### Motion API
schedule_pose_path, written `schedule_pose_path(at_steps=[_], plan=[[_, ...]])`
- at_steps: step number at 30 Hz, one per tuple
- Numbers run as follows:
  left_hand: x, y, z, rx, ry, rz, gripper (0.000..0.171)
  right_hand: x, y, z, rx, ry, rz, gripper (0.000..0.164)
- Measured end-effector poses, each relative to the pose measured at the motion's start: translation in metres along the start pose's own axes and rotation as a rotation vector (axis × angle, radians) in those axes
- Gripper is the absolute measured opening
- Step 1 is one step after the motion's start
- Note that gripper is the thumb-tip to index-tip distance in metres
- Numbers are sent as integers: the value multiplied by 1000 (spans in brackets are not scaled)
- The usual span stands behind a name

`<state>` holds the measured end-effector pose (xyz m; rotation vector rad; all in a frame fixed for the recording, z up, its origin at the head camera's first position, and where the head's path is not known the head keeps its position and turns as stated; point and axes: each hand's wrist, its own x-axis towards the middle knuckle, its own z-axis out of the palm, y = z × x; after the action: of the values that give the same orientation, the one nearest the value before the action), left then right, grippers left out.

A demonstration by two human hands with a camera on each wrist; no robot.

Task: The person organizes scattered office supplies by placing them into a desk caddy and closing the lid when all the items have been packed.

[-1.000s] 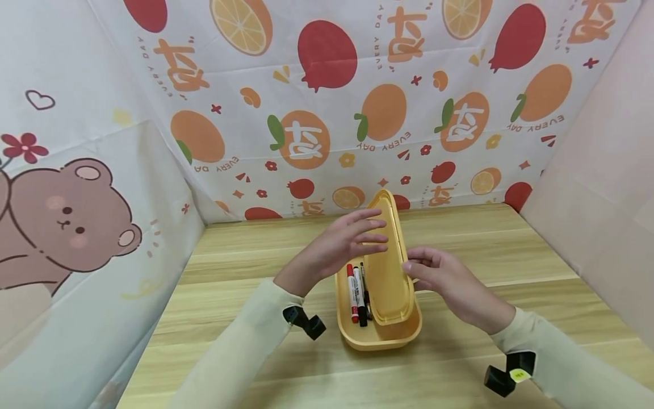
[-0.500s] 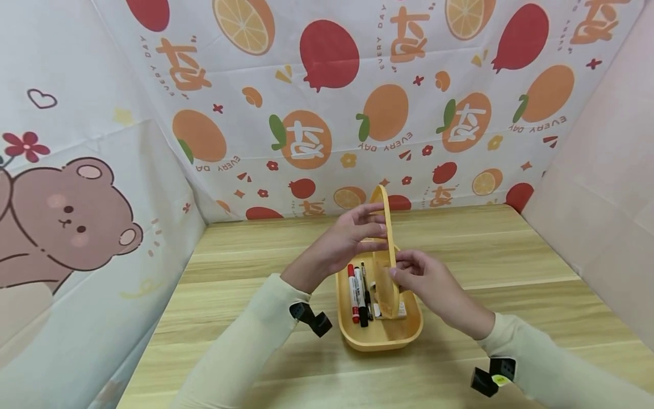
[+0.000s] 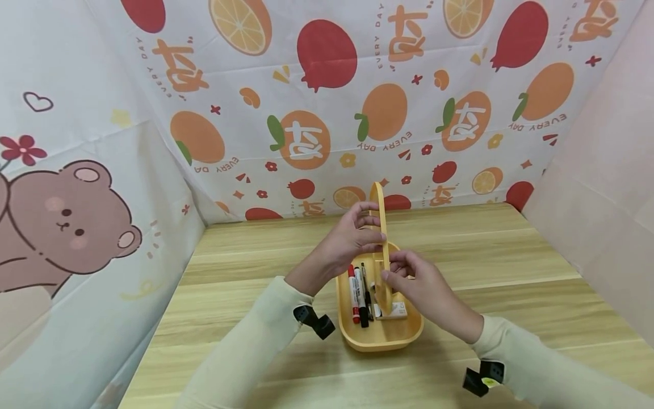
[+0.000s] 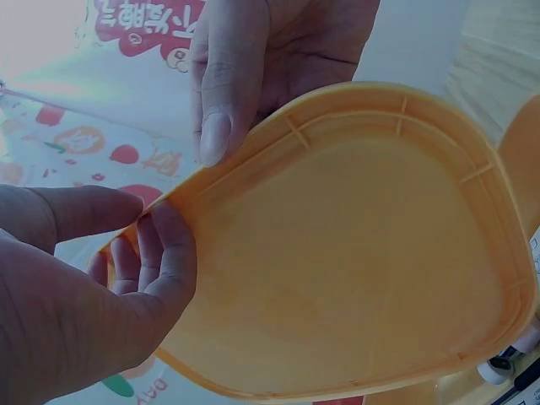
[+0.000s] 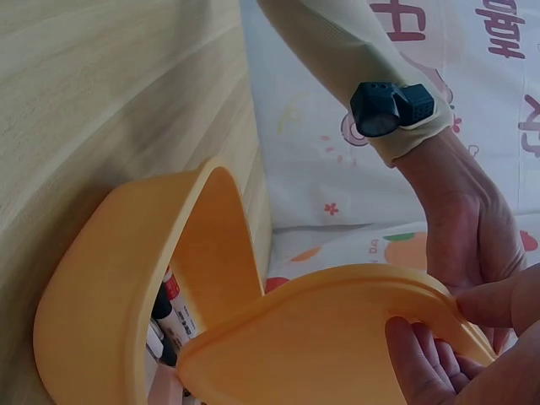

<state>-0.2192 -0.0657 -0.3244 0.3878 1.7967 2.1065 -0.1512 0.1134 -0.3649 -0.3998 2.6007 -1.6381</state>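
My left hand (image 3: pixel 352 236) and right hand (image 3: pixel 416 284) both hold a yellow plastic lid (image 4: pixel 337 261), which stands nearly upright on edge above a matching yellow pencil box (image 3: pixel 380 345). The left thumb and fingers pinch the lid's upper part, fingers on its ridged inner face. Lower down, my right thumb is at the rim, with the fingers on the smooth outer face. Inside the box lie a red-capped marker (image 3: pixel 353 295), a black-capped marker (image 3: pixel 361 298), a thin dark pen (image 3: pixel 366 292) and a small white block (image 3: pixel 397 311). The lid hides part of the interior.
The box rests on a wood-grain table (image 3: pixel 245 272). A fruit-print cloth (image 3: pixel 332 142) hangs behind it, a bear-print cloth (image 3: pixel 66 227) at the left and a pale cloth (image 3: pixel 603 199) at the right. Each wrist carries a small black camera (image 3: pixel 314 322).
The lid has turned from showing its inner face to nearly edge-on and shifted left. My left fingers, spread before, now grip it. The right hand has moved left, and the white block has come into view.
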Motion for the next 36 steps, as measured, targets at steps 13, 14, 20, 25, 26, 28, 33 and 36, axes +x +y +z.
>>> schedule_pose_path(at_steps=[13,14,20,25,26,28,33,36], plan=[[-12,8,-7,14,-22,31,58,13,21,-13,270,-69,70,53],[-13,10,-7,10,-26,37,57,17,27,-15,300,-78,85,54],[-22,19,-3,-17,-55,79,58,33,52,-15,468,-201,196,59],[-28,25,3,-66,-81,106,58,38,62,-5,683,-342,257,62],[-29,26,4,-73,-85,112,58,38,64,-3,719,-361,274,61],[-32,27,5,-89,-85,123,57,39,66,0,778,-391,301,58],[-35,25,-1,-112,-75,150,56,36,71,0,781,-390,316,50],[-37,23,-10,-114,-69,165,57,33,71,-6,754,-379,306,45]])
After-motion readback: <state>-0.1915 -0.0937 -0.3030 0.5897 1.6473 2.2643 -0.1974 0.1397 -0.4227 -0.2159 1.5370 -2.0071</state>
